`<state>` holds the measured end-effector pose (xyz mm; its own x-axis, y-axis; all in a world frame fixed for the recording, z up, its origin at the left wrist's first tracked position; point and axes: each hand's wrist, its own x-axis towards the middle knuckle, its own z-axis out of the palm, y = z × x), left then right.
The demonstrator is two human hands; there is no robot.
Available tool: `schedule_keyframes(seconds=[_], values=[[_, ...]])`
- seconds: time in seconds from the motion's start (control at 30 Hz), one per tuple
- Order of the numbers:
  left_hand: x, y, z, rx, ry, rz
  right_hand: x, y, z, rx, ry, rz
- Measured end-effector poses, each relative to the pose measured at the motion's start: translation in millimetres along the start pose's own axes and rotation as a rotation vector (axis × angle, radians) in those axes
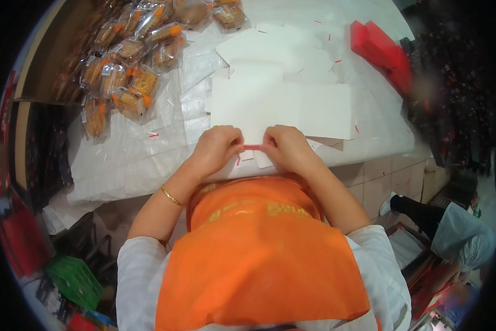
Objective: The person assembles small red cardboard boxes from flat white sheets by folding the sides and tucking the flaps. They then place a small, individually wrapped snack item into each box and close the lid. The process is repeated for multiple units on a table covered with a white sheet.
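A flat white card sheet [248,105] lies before me at the near edge of the table. Its near edge shows a narrow red band [252,147] between my two hands. My left hand [219,144] pinches that edge from the left, thumb and fingers pressed together. On the other side my right hand [285,144] grips the same edge, fingers curled. Small white flaps of card stick out below the red band. More white card sheets [325,110] lie under and beside this one, partly overlapping.
Several clear-wrapped round baked cakes [129,83] are heaped at the far left. Folded red pieces [380,52] lie at the far right. Small red scraps dot the white-covered table [165,160]. A green crate [74,281] stands low left; another person's leg [419,212] is at right.
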<state>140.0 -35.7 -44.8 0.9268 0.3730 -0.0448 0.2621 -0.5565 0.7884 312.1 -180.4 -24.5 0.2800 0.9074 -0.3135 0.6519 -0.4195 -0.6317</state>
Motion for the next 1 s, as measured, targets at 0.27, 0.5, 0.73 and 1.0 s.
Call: schedule_keyframes(seconds=[0.27, 0.5, 0.73, 1.0], values=[[11.9, 0.3, 0.8, 0.043, -0.124, -0.138, 17.6, -5.0, -7.7, -0.117, -0.143, 0.047], [0.4, 13.1, -0.3, 0.379, 0.005, 0.208, -3.1, -2.0, -4.7, 0.029, -0.071, -0.027], [37.2, 19.1, -58.4, 0.538, 0.037, 0.464, 12.8, 2.1, -68.6, -0.139, 0.180, -0.390], [73.5, -45.8, -94.4, 0.007, -0.074, 0.147, 65.8, 97.9, -115.5, -0.750, 0.338, -0.487]])
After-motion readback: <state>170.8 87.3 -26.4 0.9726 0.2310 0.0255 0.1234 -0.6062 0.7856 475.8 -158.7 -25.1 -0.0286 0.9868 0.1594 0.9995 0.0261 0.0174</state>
